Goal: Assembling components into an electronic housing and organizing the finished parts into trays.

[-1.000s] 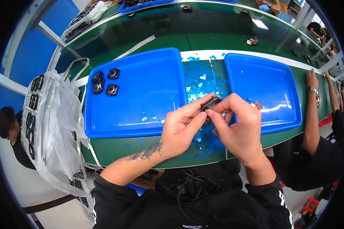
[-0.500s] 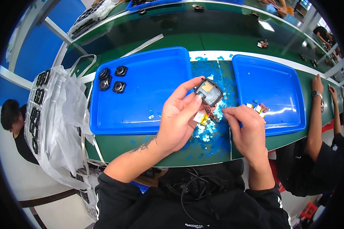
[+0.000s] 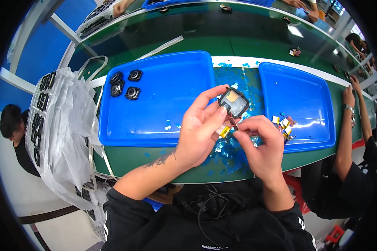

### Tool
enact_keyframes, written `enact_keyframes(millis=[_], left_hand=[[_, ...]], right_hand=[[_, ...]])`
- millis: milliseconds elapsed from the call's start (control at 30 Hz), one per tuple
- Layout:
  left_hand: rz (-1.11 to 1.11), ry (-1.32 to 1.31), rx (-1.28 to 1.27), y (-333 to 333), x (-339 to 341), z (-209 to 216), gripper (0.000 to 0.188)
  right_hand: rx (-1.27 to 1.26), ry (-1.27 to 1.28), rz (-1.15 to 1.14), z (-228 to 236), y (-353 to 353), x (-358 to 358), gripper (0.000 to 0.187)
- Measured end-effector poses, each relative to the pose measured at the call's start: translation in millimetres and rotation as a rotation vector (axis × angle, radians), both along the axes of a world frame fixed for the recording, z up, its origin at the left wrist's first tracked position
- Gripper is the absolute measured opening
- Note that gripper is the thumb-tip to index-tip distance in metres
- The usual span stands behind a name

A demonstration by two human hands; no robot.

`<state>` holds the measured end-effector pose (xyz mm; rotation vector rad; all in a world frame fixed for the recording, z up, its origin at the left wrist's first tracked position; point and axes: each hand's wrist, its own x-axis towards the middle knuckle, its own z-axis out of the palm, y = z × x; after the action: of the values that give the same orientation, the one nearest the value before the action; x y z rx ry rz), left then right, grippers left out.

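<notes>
My left hand [image 3: 199, 131] grips a black smartwatch case [image 3: 233, 103] by its edge, thumb in front, its open inner side facing up. From the case's lower edge hangs a small dark circuit board [image 3: 233, 123], with a silver and yellow battery [image 3: 223, 131] beside it. My right hand [image 3: 262, 142] pinches at that circuit board with thumb and forefinger. In the left blue tray [image 3: 155, 141] lie several black watch cases [image 3: 132, 93]. The right blue tray [image 3: 310, 144] holds a small heap of batteries and boards [image 3: 285, 125].
Scraps of blue film [image 3: 226, 154] litter the green bench [image 3: 184, 171] between the trays. Stacked plastic trays of black parts [image 3: 40, 121] stand at the left. A co-worker's arm [image 3: 345, 125] reaches in at the right. A conveyor belt [image 3: 205, 37] carrying small parts runs beyond the trays.
My right hand has moved left and closed on the circuit board at the watch case. More of the heap in the right tray shows now.
</notes>
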<state>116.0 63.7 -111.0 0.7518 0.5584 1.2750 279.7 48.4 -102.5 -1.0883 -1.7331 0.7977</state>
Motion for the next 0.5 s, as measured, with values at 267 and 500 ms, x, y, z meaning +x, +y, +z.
enact_keyframes(millis=[267, 500], left_hand=[[0.059, 0.66, 0.534, -2.4, -7.9, -1.0, 0.034], [-0.01, 0.511, 0.338, -4.3, -6.4, 5.2, 0.028]], right_hand=[[-0.283, 0.385, 0.013, 5.0, 0.0, 10.6, 0.009], [-0.348, 0.529, 0.043, 5.3, 4.1, 17.9, 0.008]])
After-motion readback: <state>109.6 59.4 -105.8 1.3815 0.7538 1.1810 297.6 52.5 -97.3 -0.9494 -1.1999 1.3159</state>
